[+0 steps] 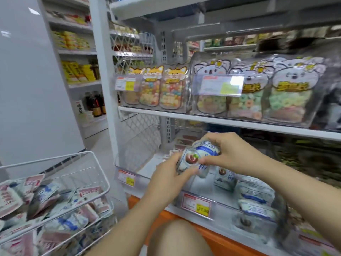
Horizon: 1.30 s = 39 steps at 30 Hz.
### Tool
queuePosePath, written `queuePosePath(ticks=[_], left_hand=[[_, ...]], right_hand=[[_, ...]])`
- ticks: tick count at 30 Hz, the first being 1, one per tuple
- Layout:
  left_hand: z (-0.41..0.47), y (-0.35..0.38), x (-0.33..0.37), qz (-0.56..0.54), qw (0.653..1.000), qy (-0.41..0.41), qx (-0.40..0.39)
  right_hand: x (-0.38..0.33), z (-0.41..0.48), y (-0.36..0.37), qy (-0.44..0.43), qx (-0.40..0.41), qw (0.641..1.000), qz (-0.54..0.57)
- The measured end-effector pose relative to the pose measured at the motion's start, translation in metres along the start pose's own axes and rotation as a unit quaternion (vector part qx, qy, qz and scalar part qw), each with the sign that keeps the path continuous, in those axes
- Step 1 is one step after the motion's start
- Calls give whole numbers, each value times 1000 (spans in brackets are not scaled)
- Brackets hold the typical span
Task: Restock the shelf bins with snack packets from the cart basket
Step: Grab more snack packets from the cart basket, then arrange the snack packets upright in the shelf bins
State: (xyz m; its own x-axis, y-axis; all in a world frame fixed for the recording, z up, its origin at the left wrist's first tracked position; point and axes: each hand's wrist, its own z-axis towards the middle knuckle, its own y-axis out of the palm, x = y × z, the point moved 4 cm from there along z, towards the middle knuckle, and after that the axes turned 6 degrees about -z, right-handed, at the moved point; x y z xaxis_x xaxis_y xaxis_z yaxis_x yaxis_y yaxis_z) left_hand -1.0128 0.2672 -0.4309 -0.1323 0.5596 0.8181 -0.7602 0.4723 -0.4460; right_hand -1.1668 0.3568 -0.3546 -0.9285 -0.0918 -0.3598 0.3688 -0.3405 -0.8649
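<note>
Both hands hold one white-and-blue snack packet (198,157) with a brown fruit picture, above a clear shelf bin (221,200) on the lower shelf. My left hand (169,172) grips its lower left edge from below. My right hand (227,154) pinches its top and right side. Similar blue-and-white packets (256,198) stand in the bin to the right. The white wire cart basket (99,170) at lower left is full of pink and blue packets (55,206).
A clear bin (129,163) with a price tag sits left of the hands. The shelf above holds fox-topped candy bags (162,89) and koala-topped bags (267,89). A white upright post (105,80) and a grey panel (27,80) stand at left. My knee (177,239) is below.
</note>
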Motion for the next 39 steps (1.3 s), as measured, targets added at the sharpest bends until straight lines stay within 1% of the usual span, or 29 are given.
queuePosePath(ticks=[2, 4, 6, 8, 10, 13, 17, 23, 25, 27, 29, 31, 33, 35, 37, 39], left_hand=[[6, 8, -12, 130, 991, 2, -18], [7, 12, -22, 243, 969, -7, -36], [5, 16, -29, 289, 956, -11, -54], [4, 21, -33, 298, 952, -11, -62], [5, 23, -33, 314, 947, -8, -64], [6, 23, -35, 308, 949, 1, -63], [7, 23, -40, 296, 953, 3, -60], [3, 25, -39, 286, 957, 7, -59], [2, 25, -40, 289, 955, 6, -62], [2, 25, -41, 291, 955, 4, -63], [3, 24, -40, 291, 955, 6, -63], [2, 22, -39, 293, 954, 11, -65], [-1, 14, -35, 303, 951, 18, -64], [-8, -2, -29, 307, 950, 23, -54], [-22, -27, -25, 312, 949, 21, -35], [-39, -58, -24, 325, 945, 15, -13]], right_hand=[[28, -1, 4, 32, 10, 994, -102], [58, -2, 14, 91, -14, 978, -189], [86, 0, 29, 129, -41, 958, -253], [106, 5, 43, 145, -58, 953, -261], [120, 11, 57, 165, -96, 946, -263], [134, 10, 71, 189, -152, 923, -299], [146, 8, 74, 214, -165, 907, -324], [139, 12, 78, 201, -156, 891, -377], [135, 10, 76, 204, -148, 895, -367], [129, 8, 70, 196, -121, 904, -360], [115, 6, 63, 169, -88, 913, -361], [93, 4, 58, 136, -65, 931, -332], [66, 5, 55, 99, -50, 955, -277], [38, 9, 54, 69, -32, 978, -196], [7, 20, 58, 46, -22, 991, -122], [-27, 33, 67, 12, -22, 997, -71]])
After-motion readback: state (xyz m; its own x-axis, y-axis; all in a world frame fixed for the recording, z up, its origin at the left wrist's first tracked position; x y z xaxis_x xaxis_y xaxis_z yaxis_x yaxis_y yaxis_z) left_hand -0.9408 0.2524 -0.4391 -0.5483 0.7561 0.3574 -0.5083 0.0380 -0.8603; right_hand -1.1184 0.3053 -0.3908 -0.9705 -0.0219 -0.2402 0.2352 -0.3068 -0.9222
